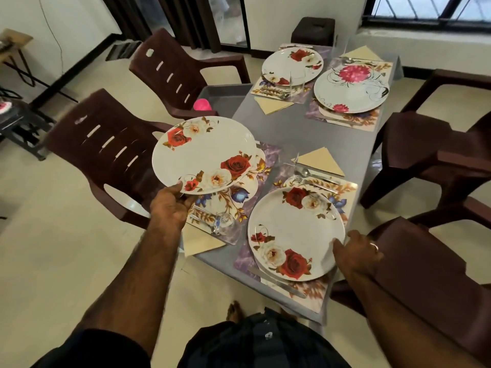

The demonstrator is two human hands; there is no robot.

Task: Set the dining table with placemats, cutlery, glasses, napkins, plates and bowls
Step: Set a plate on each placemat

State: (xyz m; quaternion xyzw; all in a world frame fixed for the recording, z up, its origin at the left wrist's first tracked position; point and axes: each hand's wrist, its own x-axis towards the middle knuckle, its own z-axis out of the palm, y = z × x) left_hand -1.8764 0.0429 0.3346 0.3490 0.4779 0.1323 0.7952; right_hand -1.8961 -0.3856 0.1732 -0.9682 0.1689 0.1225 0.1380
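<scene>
— Where were the plates?
— The left hand point(170, 205) gripped one rose plate point(203, 155) by its rim, above the near-left placemat point(233, 205). The right hand point(357, 252) touched another plate point(295, 232), fingers curled on its edge.

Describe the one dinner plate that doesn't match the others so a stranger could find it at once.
Start at the grey dining table and go to its far end by the barred window. On the right-hand floral placemat lies a round white plate with a big pink bloom and thin black swirls. The other three plates carry red and cream roses.
</scene>
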